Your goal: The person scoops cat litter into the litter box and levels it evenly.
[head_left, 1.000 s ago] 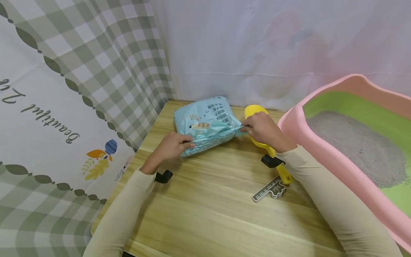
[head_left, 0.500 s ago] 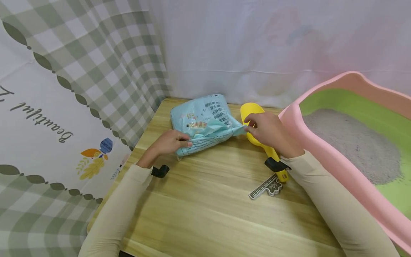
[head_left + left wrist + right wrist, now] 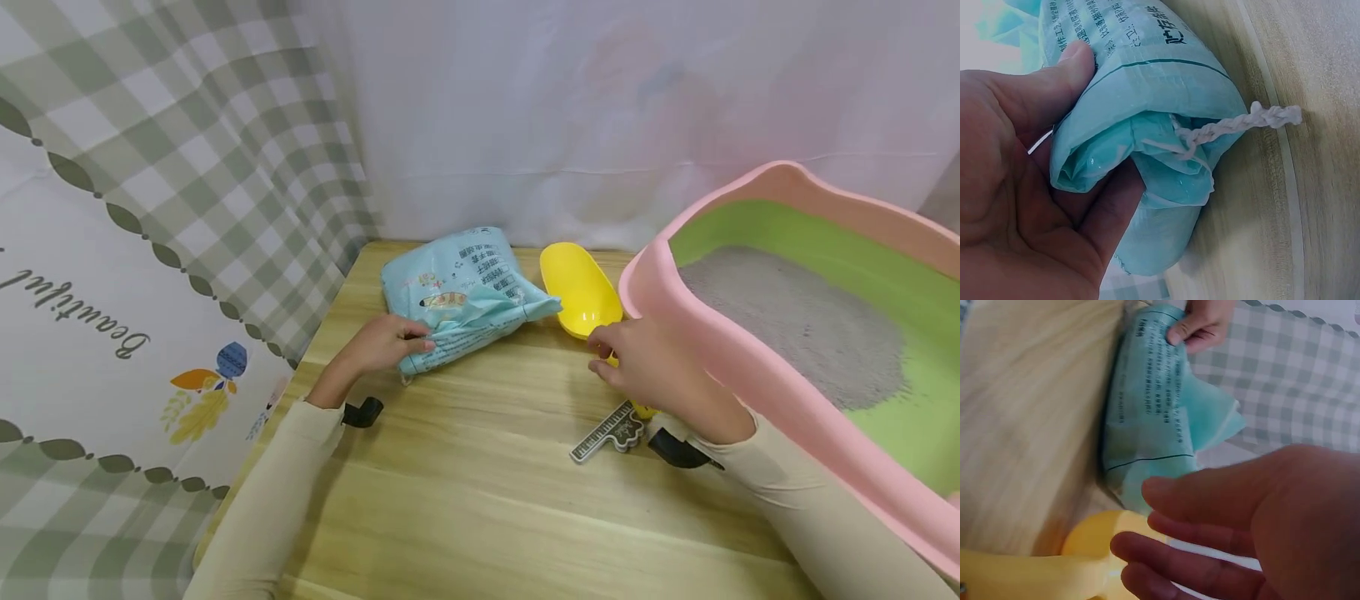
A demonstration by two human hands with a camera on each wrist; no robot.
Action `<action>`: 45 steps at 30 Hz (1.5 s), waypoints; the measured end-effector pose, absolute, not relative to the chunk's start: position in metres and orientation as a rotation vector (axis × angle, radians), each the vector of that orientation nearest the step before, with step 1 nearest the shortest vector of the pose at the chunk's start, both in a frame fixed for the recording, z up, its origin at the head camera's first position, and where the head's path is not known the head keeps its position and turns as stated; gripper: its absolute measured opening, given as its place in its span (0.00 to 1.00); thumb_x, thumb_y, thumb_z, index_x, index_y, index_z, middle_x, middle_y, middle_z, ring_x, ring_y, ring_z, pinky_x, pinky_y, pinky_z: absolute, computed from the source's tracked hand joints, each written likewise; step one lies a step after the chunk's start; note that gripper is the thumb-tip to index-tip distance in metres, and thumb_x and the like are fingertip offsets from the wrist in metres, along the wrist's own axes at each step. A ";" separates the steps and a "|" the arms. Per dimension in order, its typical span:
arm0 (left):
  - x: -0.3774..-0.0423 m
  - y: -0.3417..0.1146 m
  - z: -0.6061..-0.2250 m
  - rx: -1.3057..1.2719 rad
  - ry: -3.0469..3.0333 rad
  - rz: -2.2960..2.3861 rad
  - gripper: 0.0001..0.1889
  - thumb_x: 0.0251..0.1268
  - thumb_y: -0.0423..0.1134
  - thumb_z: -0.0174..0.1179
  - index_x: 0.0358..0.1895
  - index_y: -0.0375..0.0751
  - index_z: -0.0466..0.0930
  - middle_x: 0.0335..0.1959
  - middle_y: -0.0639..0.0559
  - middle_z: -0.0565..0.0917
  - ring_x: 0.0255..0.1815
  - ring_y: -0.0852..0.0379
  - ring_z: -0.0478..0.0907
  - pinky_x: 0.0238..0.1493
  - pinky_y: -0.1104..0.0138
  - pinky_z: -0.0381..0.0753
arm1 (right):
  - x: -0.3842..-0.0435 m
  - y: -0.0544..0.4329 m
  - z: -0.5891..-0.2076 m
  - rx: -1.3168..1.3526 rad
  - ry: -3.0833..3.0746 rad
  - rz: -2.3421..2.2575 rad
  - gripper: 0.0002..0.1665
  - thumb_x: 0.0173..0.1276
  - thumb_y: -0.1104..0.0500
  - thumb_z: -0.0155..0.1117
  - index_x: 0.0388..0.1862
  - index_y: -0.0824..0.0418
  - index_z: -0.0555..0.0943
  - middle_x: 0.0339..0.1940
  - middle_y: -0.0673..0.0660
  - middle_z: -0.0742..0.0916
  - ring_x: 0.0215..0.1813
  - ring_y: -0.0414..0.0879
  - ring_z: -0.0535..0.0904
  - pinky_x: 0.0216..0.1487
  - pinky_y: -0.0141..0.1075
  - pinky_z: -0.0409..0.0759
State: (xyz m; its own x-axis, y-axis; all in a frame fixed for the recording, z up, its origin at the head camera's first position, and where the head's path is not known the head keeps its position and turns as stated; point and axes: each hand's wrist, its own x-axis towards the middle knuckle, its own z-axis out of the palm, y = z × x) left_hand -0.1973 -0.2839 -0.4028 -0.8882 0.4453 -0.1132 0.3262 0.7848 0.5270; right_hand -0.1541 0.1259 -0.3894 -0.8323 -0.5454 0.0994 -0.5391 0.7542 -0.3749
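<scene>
A light blue printed plastic bag (image 3: 450, 279) lies plump on the wooden table, its top edge folded over toward me. My left hand (image 3: 378, 343) pinches the left end of that fold, thumb on the outside and fingers tucked underneath. In the left wrist view a white braided cord (image 3: 1241, 125) sticks out of the fold. My right hand (image 3: 660, 367) hovers over the handle of a yellow scoop (image 3: 577, 287), fingers loosely bent and apart. Nothing sits in its grasp in the right wrist view, where the scoop (image 3: 1035, 575) shows below the fingers. The hand hides most of the handle.
A pink litter box (image 3: 720, 329) with a green inside holds grey litter (image 3: 802, 325) on the right. Near the scoop's handle lies a flat dark piece with piano-key markings (image 3: 609, 431). White cloth hangs behind, checked cloth (image 3: 262, 167) on the left.
My right hand has let go of the bag's right corner and moved right and toward me, over the scoop's handle. My left hand keeps its pinch on the fold.
</scene>
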 end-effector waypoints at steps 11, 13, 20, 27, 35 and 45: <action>-0.192 -0.287 -0.408 0.583 2.760 0.746 0.12 0.81 0.37 0.66 0.32 0.45 0.86 0.19 0.61 0.63 0.24 0.59 0.61 0.33 0.62 0.64 | -0.122 0.158 -0.419 -1.334 2.801 -0.472 0.21 0.60 0.55 0.88 0.51 0.53 0.90 0.46 0.47 0.88 0.47 0.48 0.82 0.48 0.47 0.83; -0.192 -0.287 -0.408 0.589 2.761 0.749 0.15 0.81 0.37 0.66 0.29 0.46 0.83 0.19 0.61 0.61 0.24 0.60 0.59 0.33 0.62 0.63 | -0.118 0.162 -0.424 -1.378 2.793 -0.468 0.23 0.57 0.55 0.90 0.51 0.52 0.90 0.46 0.46 0.87 0.48 0.49 0.81 0.49 0.47 0.83; -0.194 -0.286 -0.409 0.616 2.776 0.731 0.19 0.81 0.37 0.66 0.25 0.48 0.77 0.19 0.61 0.59 0.23 0.60 0.57 0.32 0.62 0.61 | -0.112 0.168 -0.440 -1.566 2.813 -0.438 0.28 0.49 0.64 0.91 0.49 0.53 0.89 0.42 0.46 0.85 0.46 0.49 0.80 0.46 0.47 0.84; -0.196 -0.284 -0.410 0.618 2.771 0.756 0.18 0.81 0.37 0.67 0.25 0.47 0.78 0.19 0.62 0.58 0.24 0.61 0.56 0.32 0.63 0.60 | -0.112 0.167 -0.447 -1.623 2.822 -0.413 0.27 0.47 0.69 0.90 0.45 0.54 0.89 0.38 0.45 0.83 0.42 0.47 0.78 0.43 0.44 0.83; -0.199 -0.284 -0.405 0.646 2.774 0.751 0.16 0.81 0.36 0.66 0.27 0.46 0.80 0.19 0.62 0.59 0.24 0.60 0.58 0.33 0.62 0.61 | -0.118 0.159 -0.443 -1.638 2.807 -0.448 0.19 0.56 0.68 0.85 0.42 0.52 0.88 0.36 0.42 0.83 0.39 0.43 0.75 0.38 0.40 0.79; -0.198 -0.285 -0.407 0.613 2.762 0.776 0.13 0.81 0.36 0.66 0.31 0.46 0.83 0.19 0.61 0.61 0.23 0.60 0.58 0.32 0.62 0.61 | -0.135 0.134 -0.438 -1.595 2.813 -0.606 0.18 0.63 0.70 0.81 0.40 0.52 0.83 0.32 0.43 0.81 0.35 0.41 0.77 0.35 0.37 0.78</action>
